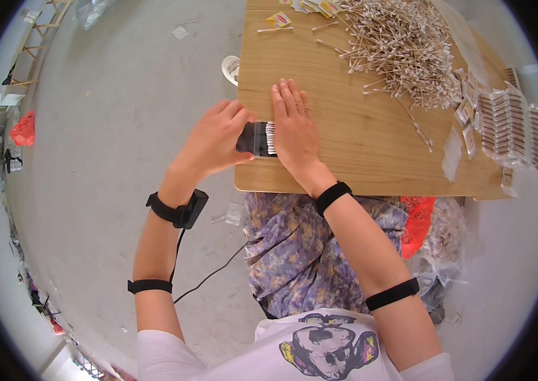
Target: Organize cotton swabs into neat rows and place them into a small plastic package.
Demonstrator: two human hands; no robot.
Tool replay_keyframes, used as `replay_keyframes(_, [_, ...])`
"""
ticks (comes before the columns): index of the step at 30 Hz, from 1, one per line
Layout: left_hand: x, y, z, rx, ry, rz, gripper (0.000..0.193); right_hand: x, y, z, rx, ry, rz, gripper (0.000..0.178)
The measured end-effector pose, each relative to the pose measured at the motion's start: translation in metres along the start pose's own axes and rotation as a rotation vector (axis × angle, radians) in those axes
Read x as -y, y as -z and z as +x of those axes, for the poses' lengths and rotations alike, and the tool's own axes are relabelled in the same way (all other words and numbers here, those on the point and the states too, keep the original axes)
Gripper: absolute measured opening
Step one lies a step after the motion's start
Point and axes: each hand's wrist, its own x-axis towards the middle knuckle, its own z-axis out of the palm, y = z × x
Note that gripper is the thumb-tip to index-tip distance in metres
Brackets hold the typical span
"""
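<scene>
At the table's left edge, my left hand point(213, 141) grips a small dark flat holder point(248, 139) between thumb and fingers. Clear plastic seems to lie over part of it. A row of cotton swabs point(271, 138) shows its white tips side by side at the holder's right end. My right hand point(295, 132) rests flat just right of those tips, fingers stretched out and held together, pointing to the far side. It covers the rest of the row, so what lies under the palm is hidden.
A big heap of loose cotton swabs point(402, 47) covers the far right of the wooden table point(358, 152). Stacked clear packs of swabs point(504, 124) stand at the right edge. Small yellow-white cards point(279, 20) lie at the far edge. A black cable point(212, 276) hangs by my left arm.
</scene>
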Motion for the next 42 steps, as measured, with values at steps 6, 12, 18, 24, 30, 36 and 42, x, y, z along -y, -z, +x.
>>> replay_keyframes(6, [-0.001, 0.005, 0.005, 0.096, 0.027, -0.013, 0.060, 0.004, -0.001, 0.001, 0.006, -0.003, -0.002, 0.050])
replay_keyframes(12, [-0.004, 0.005, 0.009, 0.128, 0.030, -0.021, 0.059, 0.004, 0.000, 0.000, 0.026, -0.013, 0.001, 0.051])
replay_keyframes(18, [0.003, -0.006, 0.009, 0.060, -0.021, -0.116, 0.059, 0.002, 0.000, -0.001, 0.043, -0.023, 0.001, 0.051])
replay_keyframes(24, [0.006, -0.014, 0.013, 0.066, -0.026, -0.164, 0.058, 0.009, -0.004, 0.001, 0.048, -0.030, -0.028, 0.051])
replay_keyframes(30, [0.009, -0.017, 0.013, 0.013, -0.053, -0.171, 0.058, 0.031, -0.010, 0.006, -0.002, -0.100, 0.149, 0.053])
replay_keyframes(36, [0.013, -0.021, 0.005, -0.006, -0.077, -0.092, 0.069, 0.041, -0.013, 0.012, -0.114, -0.282, 0.372, 0.052])
replay_keyframes(42, [-0.020, -0.062, -0.028, -0.195, -0.072, 0.180, 0.081, 0.014, 0.047, -0.008, -0.185, -0.477, 0.760, 0.046])
